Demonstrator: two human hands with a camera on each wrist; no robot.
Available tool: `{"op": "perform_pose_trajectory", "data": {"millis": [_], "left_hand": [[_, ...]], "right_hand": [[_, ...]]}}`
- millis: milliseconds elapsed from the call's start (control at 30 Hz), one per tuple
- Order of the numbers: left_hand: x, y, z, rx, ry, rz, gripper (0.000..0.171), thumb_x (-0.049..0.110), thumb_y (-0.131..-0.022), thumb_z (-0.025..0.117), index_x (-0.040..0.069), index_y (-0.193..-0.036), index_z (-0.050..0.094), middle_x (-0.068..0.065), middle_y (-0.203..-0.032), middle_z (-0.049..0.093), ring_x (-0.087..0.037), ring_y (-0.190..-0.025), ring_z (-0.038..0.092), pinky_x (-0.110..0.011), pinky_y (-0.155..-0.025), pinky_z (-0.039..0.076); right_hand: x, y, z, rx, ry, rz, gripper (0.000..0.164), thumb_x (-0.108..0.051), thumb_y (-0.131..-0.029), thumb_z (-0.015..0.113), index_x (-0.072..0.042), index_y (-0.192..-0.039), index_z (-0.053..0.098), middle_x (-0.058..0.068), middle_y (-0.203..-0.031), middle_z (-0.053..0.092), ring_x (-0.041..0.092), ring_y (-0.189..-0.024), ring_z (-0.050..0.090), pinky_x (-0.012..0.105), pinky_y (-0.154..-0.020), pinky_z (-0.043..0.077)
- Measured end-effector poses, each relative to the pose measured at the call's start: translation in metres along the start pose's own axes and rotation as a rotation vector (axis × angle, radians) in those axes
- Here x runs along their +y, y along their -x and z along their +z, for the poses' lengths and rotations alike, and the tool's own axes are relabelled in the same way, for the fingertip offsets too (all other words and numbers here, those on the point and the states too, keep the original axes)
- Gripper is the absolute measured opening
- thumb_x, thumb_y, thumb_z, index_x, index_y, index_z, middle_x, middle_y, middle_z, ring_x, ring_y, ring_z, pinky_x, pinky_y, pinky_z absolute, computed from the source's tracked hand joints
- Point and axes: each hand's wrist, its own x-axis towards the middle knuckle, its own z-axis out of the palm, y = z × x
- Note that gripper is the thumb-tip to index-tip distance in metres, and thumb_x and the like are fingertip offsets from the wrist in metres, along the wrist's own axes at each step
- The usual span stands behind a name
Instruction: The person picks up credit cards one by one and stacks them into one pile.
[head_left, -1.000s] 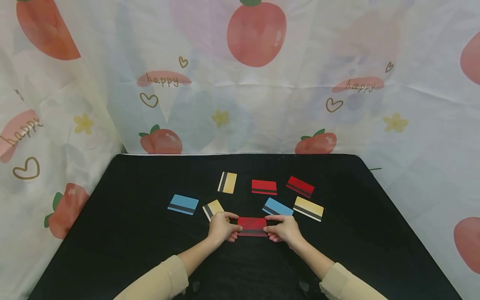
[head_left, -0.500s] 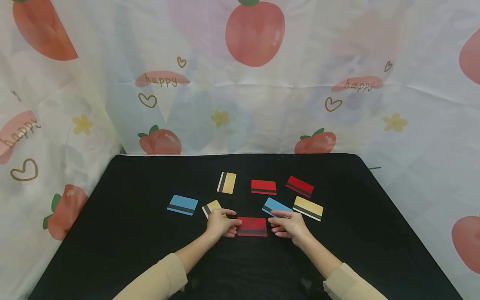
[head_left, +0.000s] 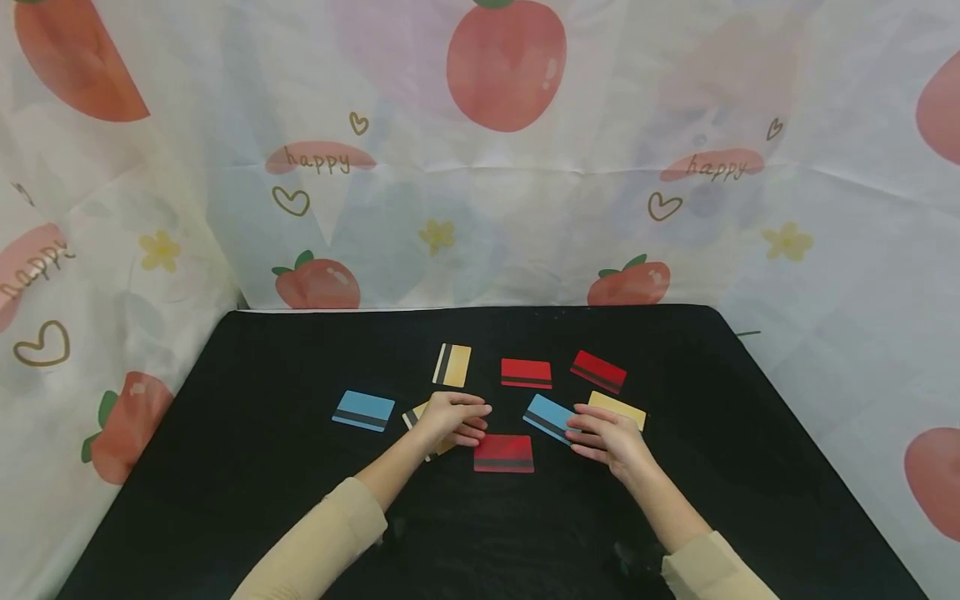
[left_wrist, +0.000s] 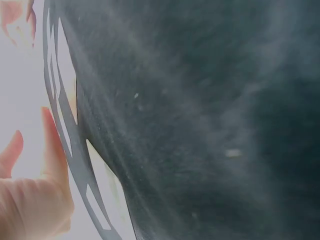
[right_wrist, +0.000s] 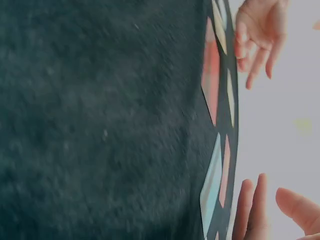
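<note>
In the head view a red card (head_left: 504,464) with a dark stripe lies flat near the middle front of the table. My left hand (head_left: 452,419) hovers just behind its left end, fingers extended and holding nothing. Below that hand a gold card (head_left: 416,413) is partly hidden. My right hand (head_left: 613,435) is over the right side, its fingers loosely spread and gripping nothing. It covers parts of a blue card (head_left: 544,412) and another gold card (head_left: 615,405). The right wrist view shows the red card (right_wrist: 211,75) and the blue card (right_wrist: 212,185) edge-on, lying flat.
Farther back lie an upright gold card (head_left: 453,365), a red card (head_left: 527,373) and a tilted red card (head_left: 598,371). A blue card (head_left: 363,410) sits to the left. The black table (head_left: 262,500) meets a printed curtain (head_left: 510,225) at its back edge.
Both hands have let go of the front red card, the right one first. The left hand has risen slightly back from it; the right has moved rightward. The cards have stayed put.
</note>
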Motion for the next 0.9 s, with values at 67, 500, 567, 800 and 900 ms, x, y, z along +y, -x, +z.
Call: {"op": "perform_pose_trajectory", "data": {"millis": [67,500,567,800,900], "left_hand": [[0.001,-0.005,0.000,-0.018,-0.011,-0.001,0.037,0.020,-0.083,0.067,-0.002,-0.112,0.061,-0.015,-0.080,0.068,-0.021,-0.064,0.067,-0.035,-0.060,0.057],[0.010,-0.029,0.010,-0.075,-0.007,-0.023,0.036,0.023,-0.085,0.066,0.003,-0.114,0.061,-0.015,-0.088,0.068,-0.021,-0.071,0.068,-0.035,-0.064,0.057],[0.011,-0.032,0.013,-0.077,-0.010,-0.021,0.036,0.024,-0.085,0.065,0.002,-0.114,0.061,-0.016,-0.089,0.068,-0.022,-0.072,0.068,-0.035,-0.064,0.057],[0.014,-0.041,0.021,-0.097,-0.013,-0.032,0.038,0.025,-0.085,0.065,0.004,-0.116,0.062,-0.019,-0.096,0.067,-0.027,-0.079,0.068,-0.037,-0.065,0.057],[0.015,-0.044,0.025,-0.102,-0.013,-0.041,0.039,0.026,-0.085,0.065,0.004,-0.117,0.061,-0.020,-0.098,0.066,-0.030,-0.083,0.067,-0.038,-0.067,0.057]], "right_hand": [[-0.001,0.000,-0.006,0.000,-0.030,0.004,0.058,-0.011,-0.088,0.060,0.005,-0.137,0.034,0.005,-0.099,0.068,0.015,-0.085,0.067,0.032,-0.073,0.056],[0.000,0.001,-0.031,0.021,-0.186,0.057,0.057,-0.013,-0.094,0.050,0.003,-0.142,0.023,-0.004,-0.087,0.068,0.011,-0.082,0.067,0.030,-0.075,0.055],[0.002,0.002,-0.033,0.025,-0.194,0.066,0.057,-0.014,-0.094,0.050,0.003,-0.142,0.023,-0.004,-0.086,0.068,0.010,-0.081,0.067,0.030,-0.075,0.055],[0.007,0.002,-0.038,0.037,-0.228,0.081,0.057,-0.013,-0.094,0.050,0.002,-0.142,0.023,-0.004,-0.088,0.068,0.011,-0.083,0.067,0.031,-0.076,0.055],[0.010,0.002,-0.038,0.050,-0.233,0.089,0.056,-0.013,-0.094,0.051,0.002,-0.141,0.025,-0.003,-0.088,0.068,0.012,-0.082,0.067,0.031,-0.076,0.055]]}}
